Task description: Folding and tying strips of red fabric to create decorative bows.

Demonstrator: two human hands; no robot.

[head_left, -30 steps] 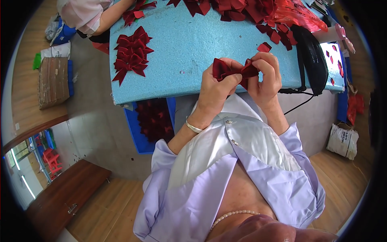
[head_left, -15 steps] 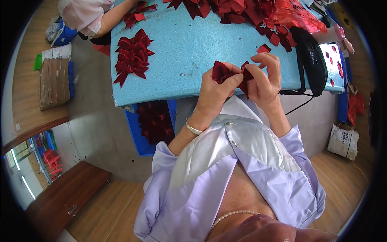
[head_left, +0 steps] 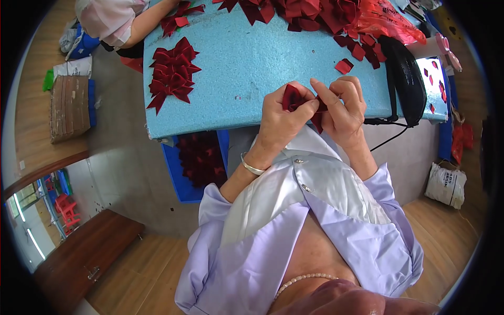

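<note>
A dark red ribbon bow (head_left: 292, 98) is pinched between my two hands just over the table's near edge. My left hand (head_left: 282, 113) grips its left loop, with the thumb reaching across to the middle. On the other side, my right hand (head_left: 342, 107) has its fingers curled at the bow's centre, the index finger raised. A red tail hangs down between the hands. The fingertips partly hide the bow's middle. A small red square piece (head_left: 344, 66) lies on the table beyond my right hand.
Finished-looking red bows (head_left: 173, 73) lie at the left of the blue table (head_left: 236, 68). More red bows (head_left: 310, 13) heap at the far side beside a red plastic bag (head_left: 391, 23). A black bag (head_left: 409, 84) sits right. A blue bin (head_left: 186, 194) of red bows stands below. A co-worker's arm (head_left: 149, 23) reaches in.
Both hands have come slightly closer together on the bow. My right index finger is now straighter and reaches left over the bow. The small red square shows more fully.
</note>
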